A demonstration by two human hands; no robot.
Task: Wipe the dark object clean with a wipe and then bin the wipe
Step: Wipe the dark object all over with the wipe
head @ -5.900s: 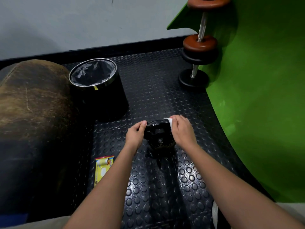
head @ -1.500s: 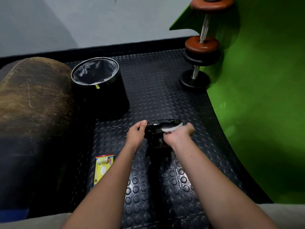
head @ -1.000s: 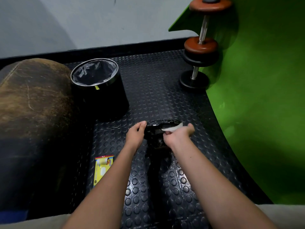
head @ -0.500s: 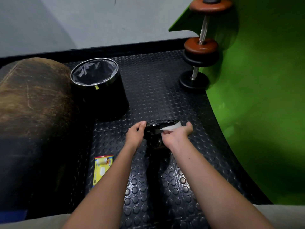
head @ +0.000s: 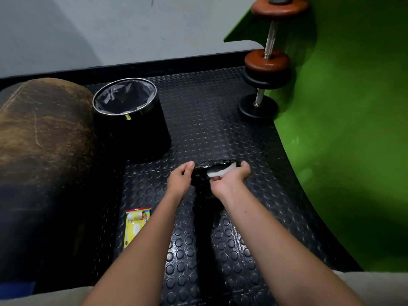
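A dark glossy object (head: 202,176) stands on the studded black floor mat in the middle of the head view. My left hand (head: 179,181) grips its left side. A white wipe (head: 219,172) lies across the object's top, pinched by my right hand (head: 229,181), whose fingers curl over the object's right end. A black round bin (head: 141,129) with a grey liner stands open at the back left, about a hand's length beyond my left hand. The object's lower part is lost in shadow.
A yellow wipe packet (head: 135,226) lies on the mat under my left forearm's left side. A worn brown leather cushion (head: 42,138) fills the left. Dumbbells (head: 265,69) lean against a green wall (head: 353,140) at the right.
Compared with several seconds ago, my right hand has turned and carried the wipe from the object's right edge across its top. Over the last second it slid the wipe slightly left.
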